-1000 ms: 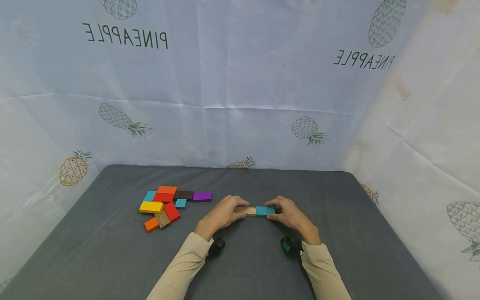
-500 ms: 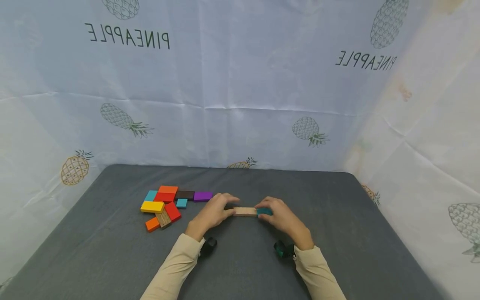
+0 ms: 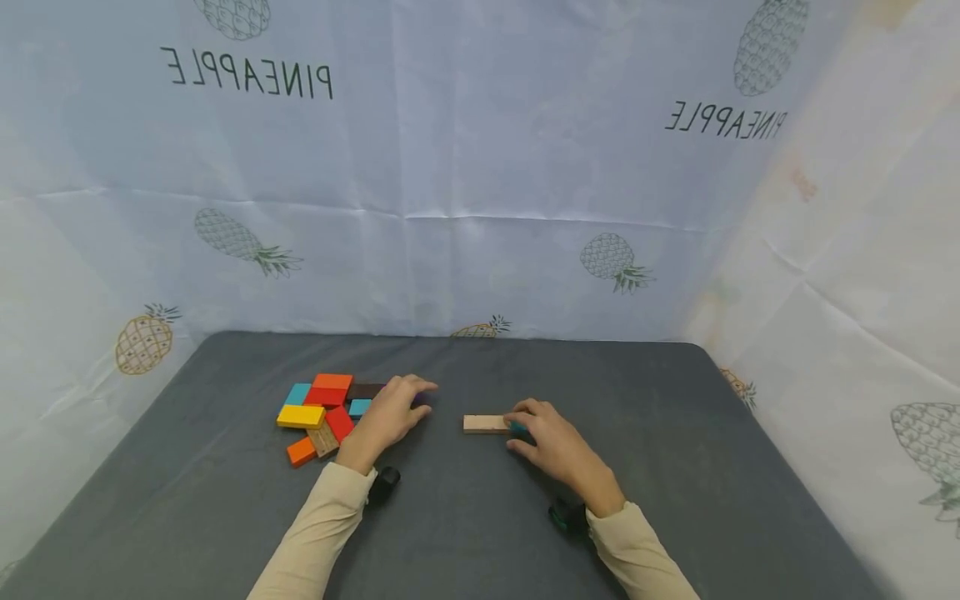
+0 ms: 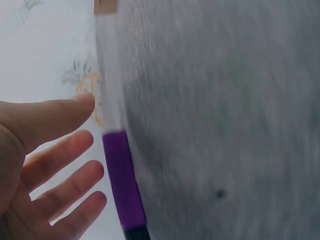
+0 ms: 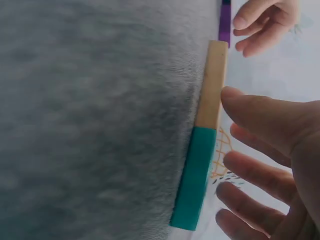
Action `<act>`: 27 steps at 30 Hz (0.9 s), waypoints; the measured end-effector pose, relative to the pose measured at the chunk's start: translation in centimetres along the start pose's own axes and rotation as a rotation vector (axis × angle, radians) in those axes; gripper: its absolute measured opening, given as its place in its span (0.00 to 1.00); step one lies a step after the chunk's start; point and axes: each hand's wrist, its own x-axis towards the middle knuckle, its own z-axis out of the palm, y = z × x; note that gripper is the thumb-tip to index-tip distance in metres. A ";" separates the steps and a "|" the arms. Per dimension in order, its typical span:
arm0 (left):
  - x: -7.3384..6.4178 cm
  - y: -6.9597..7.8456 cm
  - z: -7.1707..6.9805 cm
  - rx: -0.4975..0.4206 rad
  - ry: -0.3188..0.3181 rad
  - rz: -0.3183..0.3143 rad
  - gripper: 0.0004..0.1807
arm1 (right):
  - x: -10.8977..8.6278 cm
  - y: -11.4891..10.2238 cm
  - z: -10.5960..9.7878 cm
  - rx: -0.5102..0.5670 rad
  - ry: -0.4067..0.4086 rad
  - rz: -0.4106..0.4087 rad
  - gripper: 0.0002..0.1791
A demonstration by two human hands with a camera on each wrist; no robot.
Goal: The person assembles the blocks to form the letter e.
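Observation:
My left hand (image 3: 384, 423) hovers over the purple block (image 4: 124, 180) at the right end of the pile, fingers spread and apart from it. The head view mostly hides that block behind the hand. A pale wooden block (image 3: 483, 424) lies mid-table, end to end with a teal block (image 5: 194, 177). My right hand (image 3: 557, 450) is above this pair, its fingers loosely bent and holding nothing. In the right wrist view a small gap shows between its fingers and both blocks.
To the left lie several blocks close together, among them a yellow block (image 3: 301, 416), a brown wood-grain block (image 3: 323, 440), an orange block (image 3: 302, 451) and a dark brown block (image 3: 367, 391). A patterned curtain (image 3: 450, 167) hangs behind the grey table (image 3: 660, 400).
My left hand has let go of the pale wooden block and moved left to the purple block. My right hand has loosened from the teal block and shifted slightly left over it.

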 end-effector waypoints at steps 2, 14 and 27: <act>0.0 -0.6 -0.4 0.027 0.007 -0.005 0.21 | -0.4 -0.1 0.2 -0.008 0.004 0.008 0.22; 0.4 -2.6 -1.6 0.153 -0.025 0.004 0.22 | -1.4 -0.4 0.9 -0.013 -0.020 0.028 0.30; 1.1 -2.3 -1.6 0.140 -0.049 0.021 0.18 | -1.4 -0.2 1.1 0.011 -0.047 0.064 0.28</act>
